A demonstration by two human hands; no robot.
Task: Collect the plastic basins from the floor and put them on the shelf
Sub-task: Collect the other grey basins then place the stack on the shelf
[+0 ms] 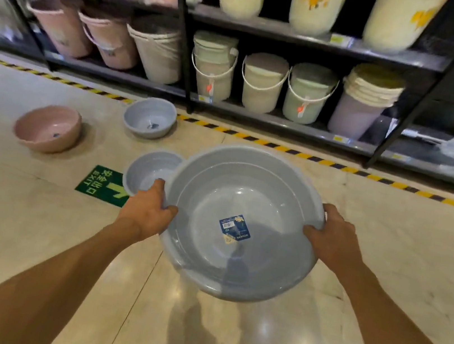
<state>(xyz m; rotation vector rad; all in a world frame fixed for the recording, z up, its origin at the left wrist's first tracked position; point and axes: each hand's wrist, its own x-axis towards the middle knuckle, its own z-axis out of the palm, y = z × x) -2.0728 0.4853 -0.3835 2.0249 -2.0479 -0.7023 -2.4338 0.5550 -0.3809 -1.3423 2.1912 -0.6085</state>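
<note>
While the left hand (149,209) and right hand (333,237) are gripping opposite rims of the large grey basin (239,220), thumbs hooked inside, it is hanging between them above the floor. I judge keeping it level is helping, since the shelf (299,35) is standing well beyond both hands.

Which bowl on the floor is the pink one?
Find the yellow-and-black striped tape along the foot of the shelf. Left of the green exit sign sits the pink basin. Every other basin is blue-grey.
</note>
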